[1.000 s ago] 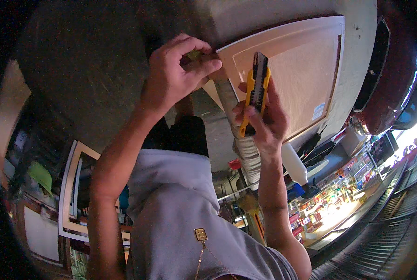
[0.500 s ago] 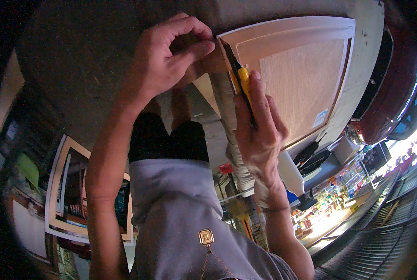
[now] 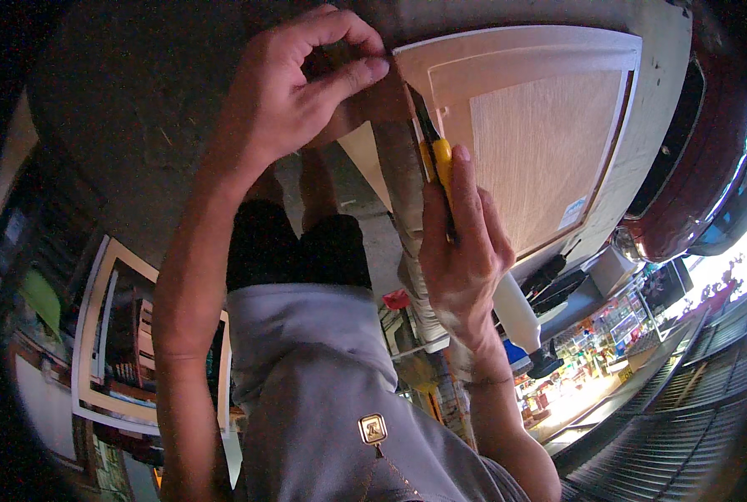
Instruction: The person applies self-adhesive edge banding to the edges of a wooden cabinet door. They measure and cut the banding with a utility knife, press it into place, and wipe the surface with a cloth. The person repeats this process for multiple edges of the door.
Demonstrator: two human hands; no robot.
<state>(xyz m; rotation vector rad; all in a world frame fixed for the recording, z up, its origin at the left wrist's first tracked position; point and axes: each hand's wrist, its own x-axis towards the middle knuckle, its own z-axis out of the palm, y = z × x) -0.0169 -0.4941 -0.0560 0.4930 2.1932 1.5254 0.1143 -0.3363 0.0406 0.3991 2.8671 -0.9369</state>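
In my right hand (image 3: 470,251) is a yellow-and-black utility knife (image 3: 443,163), its dark tip against the left edge of a pale wooden door panel (image 3: 549,125). My fingers are wrapped round its handle, the forefinger laid along it. My left hand (image 3: 294,92) is closed in a pinch beside the panel's far left corner. Between thumb and forefinger it grips a thin brown strip (image 3: 373,105), which runs along the panel edge and behind the hand. Part of the strip is in shadow.
A wooden frame (image 3: 93,326) stands at the lower left. Beyond the panel, a dark red car (image 3: 683,192) is on the right. A white bottle (image 3: 517,314) lies near my right wrist, with shelves of small goods (image 3: 595,335) behind it. Corrugated sheeting (image 3: 666,435) fills the lower right.
My right hand and the knife have shifted slightly toward me along the panel edge. My left hand has moved a little farther away, still pinching the strip.
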